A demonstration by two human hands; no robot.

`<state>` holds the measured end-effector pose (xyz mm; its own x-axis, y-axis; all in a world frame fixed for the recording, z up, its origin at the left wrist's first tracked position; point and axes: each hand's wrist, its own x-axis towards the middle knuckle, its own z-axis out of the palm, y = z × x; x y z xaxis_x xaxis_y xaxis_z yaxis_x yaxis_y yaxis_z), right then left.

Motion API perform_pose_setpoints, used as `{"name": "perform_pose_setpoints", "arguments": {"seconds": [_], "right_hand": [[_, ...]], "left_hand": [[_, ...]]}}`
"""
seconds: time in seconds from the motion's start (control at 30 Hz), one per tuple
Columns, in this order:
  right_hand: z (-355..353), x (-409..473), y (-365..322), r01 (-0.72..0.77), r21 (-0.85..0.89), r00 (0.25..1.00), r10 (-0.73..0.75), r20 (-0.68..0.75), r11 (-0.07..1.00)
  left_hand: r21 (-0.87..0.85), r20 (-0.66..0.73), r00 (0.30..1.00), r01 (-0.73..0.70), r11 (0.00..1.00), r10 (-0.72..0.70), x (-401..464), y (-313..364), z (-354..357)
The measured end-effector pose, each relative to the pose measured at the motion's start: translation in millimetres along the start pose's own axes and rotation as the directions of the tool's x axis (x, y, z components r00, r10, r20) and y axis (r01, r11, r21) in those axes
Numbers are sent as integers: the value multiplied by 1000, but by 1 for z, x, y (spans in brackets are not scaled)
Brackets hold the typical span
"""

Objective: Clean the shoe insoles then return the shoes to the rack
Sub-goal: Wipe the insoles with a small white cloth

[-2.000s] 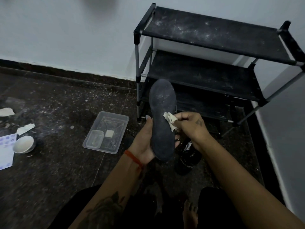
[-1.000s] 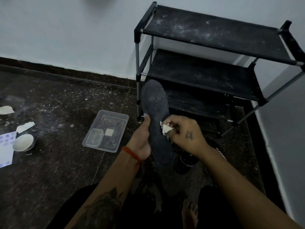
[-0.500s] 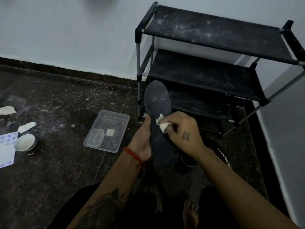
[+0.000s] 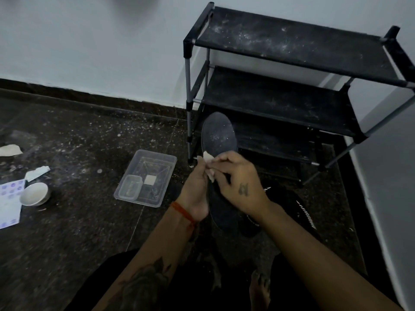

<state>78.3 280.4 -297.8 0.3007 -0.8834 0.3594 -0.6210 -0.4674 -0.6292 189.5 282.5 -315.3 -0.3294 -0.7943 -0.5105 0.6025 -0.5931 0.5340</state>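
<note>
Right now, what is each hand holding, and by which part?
The left hand grips the dark insole along its left edge, near mid-length. The right hand pinches a small pale wipe against the insole's surface.

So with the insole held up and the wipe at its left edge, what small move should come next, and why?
Probably sweep the wipe up toward the toe of the insole. White specks show on that upper part, above where the right hand pinches the wipe against the insole's edge. The left hand grips the insole from the side, so it looks steady enough for the stroke.
</note>
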Motion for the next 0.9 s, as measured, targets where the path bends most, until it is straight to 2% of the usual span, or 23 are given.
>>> {"name": "perform_pose_setpoints", "arguments": {"seconds": [0.1,0.2,0.3,0.37,0.43,0.53,0.6,0.7,0.73,0.8,0.83,0.9], "right_hand": [[1,5,12,9,-96,1000,-9,0,995],[-6,9,25,-123,-149,990,111,-83,981],[-21,14,33,-301,-58,929,279,-244,952],[-26,17,30,-295,16,907,285,-310,955],[-21,15,21,-194,20,945,192,-265,981],[-4,7,13,-51,-11,997,50,-57,999],[-1,7,17,-72,-33,997,71,-13,997],[-10,10,28,-217,-114,973,205,-106,970],[-15,12,32,-290,-93,949,273,-161,953],[-24,15,36,-407,121,868,424,-259,906],[-27,16,37,-426,270,831,491,-261,864],[-27,18,33,-430,480,804,566,-183,765]], "left_hand": [[19,-5,1000,17,1000,-16,0,-5,0],[1,-12,998,58,998,-57,-1,-6,3],[-6,-13,994,105,994,-105,-2,-5,4],[-6,-10,994,108,994,-108,-3,-4,4],[-5,-4,995,97,995,-97,-4,-3,5],[45,0,999,54,998,-54,-1,-5,3],[46,-6,999,47,998,-47,-1,-6,3],[0,5,995,100,995,-100,-1,-7,5],[-12,4,993,117,993,-117,-1,-7,5],[-11,10,993,120,993,-119,-2,-5,5],[-8,19,993,115,993,-115,-2,-4,4],[-2,37,993,116,993,-116,-4,-2,4]]}}
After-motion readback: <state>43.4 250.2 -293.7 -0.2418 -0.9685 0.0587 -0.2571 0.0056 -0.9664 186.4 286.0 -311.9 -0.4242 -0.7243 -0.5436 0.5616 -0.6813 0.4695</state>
